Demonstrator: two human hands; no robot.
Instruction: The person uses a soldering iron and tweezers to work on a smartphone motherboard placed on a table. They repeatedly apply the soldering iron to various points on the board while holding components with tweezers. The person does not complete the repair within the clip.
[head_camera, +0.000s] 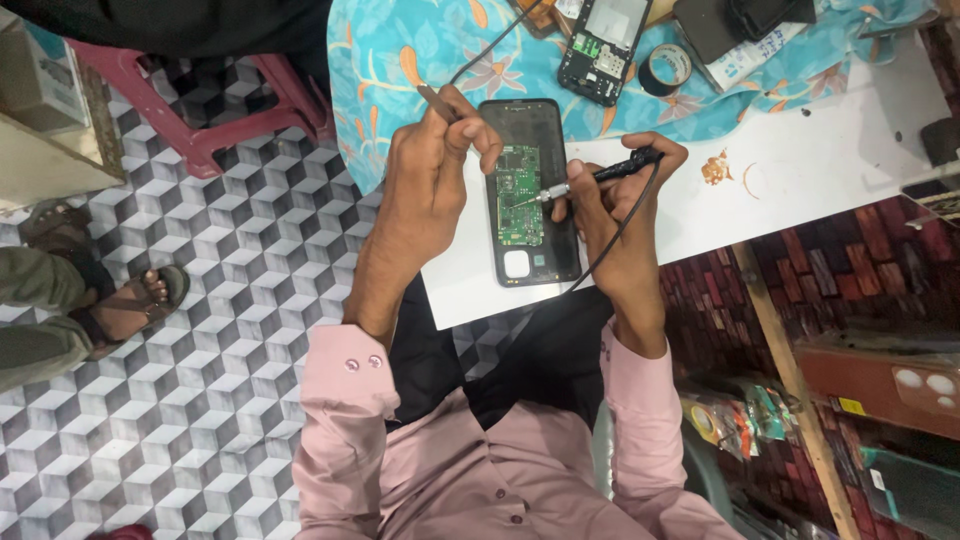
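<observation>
The opened phone (530, 190) lies flat on the white counter (800, 180), light and fragile (its green board is bare). The right hand (615, 205) pinches a soldering pen (600, 175); left hand (430, 170) fingers pinch a thin tool (437, 100). Better to hold the phone by its edges.

So the opened phone (530, 190) sits at the counter's (800, 180) near edge, left grip (430, 170) on its left, right grip (620, 200) on its right. Second phone (603, 45) and tape roll (665, 68) lie further back.
</observation>
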